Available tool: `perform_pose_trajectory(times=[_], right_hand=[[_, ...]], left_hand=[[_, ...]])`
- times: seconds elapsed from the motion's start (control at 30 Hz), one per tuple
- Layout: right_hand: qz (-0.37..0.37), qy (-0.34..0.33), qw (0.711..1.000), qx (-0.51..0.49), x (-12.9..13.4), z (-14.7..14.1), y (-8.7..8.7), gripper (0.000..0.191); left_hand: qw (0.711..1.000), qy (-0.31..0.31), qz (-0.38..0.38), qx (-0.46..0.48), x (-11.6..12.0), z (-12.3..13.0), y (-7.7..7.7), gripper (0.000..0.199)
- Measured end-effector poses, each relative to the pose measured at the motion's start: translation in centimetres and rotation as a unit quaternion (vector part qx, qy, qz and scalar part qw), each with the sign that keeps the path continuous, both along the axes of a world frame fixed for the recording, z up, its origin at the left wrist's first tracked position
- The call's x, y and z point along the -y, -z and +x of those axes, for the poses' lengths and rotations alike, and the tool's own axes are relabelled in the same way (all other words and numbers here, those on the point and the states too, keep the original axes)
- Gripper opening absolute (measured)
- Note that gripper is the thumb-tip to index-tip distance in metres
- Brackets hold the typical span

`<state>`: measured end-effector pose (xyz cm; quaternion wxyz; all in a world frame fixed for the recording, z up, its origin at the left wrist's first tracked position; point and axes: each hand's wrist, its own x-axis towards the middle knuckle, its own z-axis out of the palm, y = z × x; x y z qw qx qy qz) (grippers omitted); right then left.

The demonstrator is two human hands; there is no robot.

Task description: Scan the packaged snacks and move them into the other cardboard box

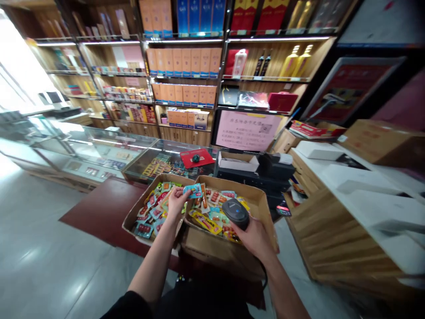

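Pinched in my left hand (177, 201) is a small blue snack packet (193, 191), held above the inner walls where two cardboard boxes meet. My right hand (255, 237) is wrapped round a black barcode scanner (236, 212) over the right cardboard box (265, 208); the scanner's head faces away from me and a cable hangs below my wrist. Beneath my left hand, the left cardboard box (128, 215) holds many small colourful packets. The right box has more packets, among them a long yellow packet (205, 221), and its right side shows bare cardboard.
Both boxes rest on a dark red surface (96, 212). Beyond them stand a glass display counter (139, 153) with a red sheet (206, 158), a white open box (238, 162) and a monitor back with a pink notice (247, 130). A wooden cabinet (332, 230) borders the right.
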<state>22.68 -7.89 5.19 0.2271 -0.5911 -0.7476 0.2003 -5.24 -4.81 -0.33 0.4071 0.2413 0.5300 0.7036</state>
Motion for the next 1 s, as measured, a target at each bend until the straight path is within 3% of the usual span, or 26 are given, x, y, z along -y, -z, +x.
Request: perform_pose_trajectory(times=[0.17, 0.33, 0.63, 0.8, 0.9, 1.0], right_hand=[[-0.004, 0.011, 1.0, 0.017, -1.4, -0.8, 0.6, 0.034], [0.007, -0.006, 1.0, 0.01, -2.0, -1.4, 0.4, 0.032], [0.004, 0.042, 0.999, 0.001, -1.6, -0.3, 0.8, 0.035], [-0.009, 0.118, 0.993, 0.021, -0.8, 1.4, 0.5, 0.039], [-0.01, 0.147, 0.989, 0.008, 0.0, 2.2, 0.0, 0.045], [-0.009, 0.17, 0.985, -0.021, 0.9, 2.8, -0.4, 0.048]], left_hand=[[0.992, -0.124, 0.001, -0.023, 3.1, -7.1, -1.1, 0.053], [0.989, -0.144, 0.014, -0.024, 3.8, -8.5, -1.3, 0.05], [0.999, 0.005, 0.003, -0.052, -1.0, -2.4, -0.6, 0.047], [0.988, 0.119, -0.013, -0.095, -5.0, 2.1, 0.5, 0.037], [0.947, 0.214, -0.041, -0.236, -6.9, 4.7, 1.4, 0.026], [0.834, 0.302, -0.073, -0.455, -8.0, 7.0, 2.3, 0.035]])
